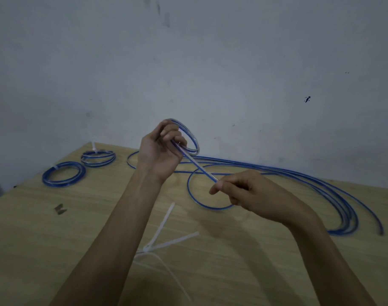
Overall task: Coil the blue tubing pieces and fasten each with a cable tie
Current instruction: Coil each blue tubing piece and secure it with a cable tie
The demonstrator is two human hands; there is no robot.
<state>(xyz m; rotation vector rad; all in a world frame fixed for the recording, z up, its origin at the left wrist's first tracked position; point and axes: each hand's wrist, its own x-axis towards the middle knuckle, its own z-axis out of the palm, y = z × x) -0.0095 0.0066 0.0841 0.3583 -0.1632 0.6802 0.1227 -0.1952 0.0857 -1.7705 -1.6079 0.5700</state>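
1. The left hand (pixel 160 151) is raised above the tabletop (pixel 56 239), its fingers (pixel 171 134) curled round a small coil of blue tubing (pixel 192 138) that stands up out of the fist toward the far wall (pixel 188 51)
2. From that coil a straight run of tubing (pixel 197 166) slants down and to the right to the right hand (pixel 250 193), whose thumb and fingers pinch it at its near end
3. The right hand hovers over a single loop (pixel 195 195) of the same blue tubing that lies flat on the tabletop
4. More loose tubing (pixel 321 184) sweeps in several long parallel arcs from behind the left hand across the far side of the tabletop and curves round near the right edge, where the ends lie close together
5. Two finished coils sit at the far left: the nearer coil (pixel 63 174) and, just beside it and farther back, the second coil (pixel 98 158), each with a white tie tail sticking up
6. A loose bunch of white cable ties (pixel 166 239) lies on the tabletop between the two forearms, near the viewer, fanned out from one point
7. A small dark mark (pixel 60 209) shows on the wood at the left, apart from everything else
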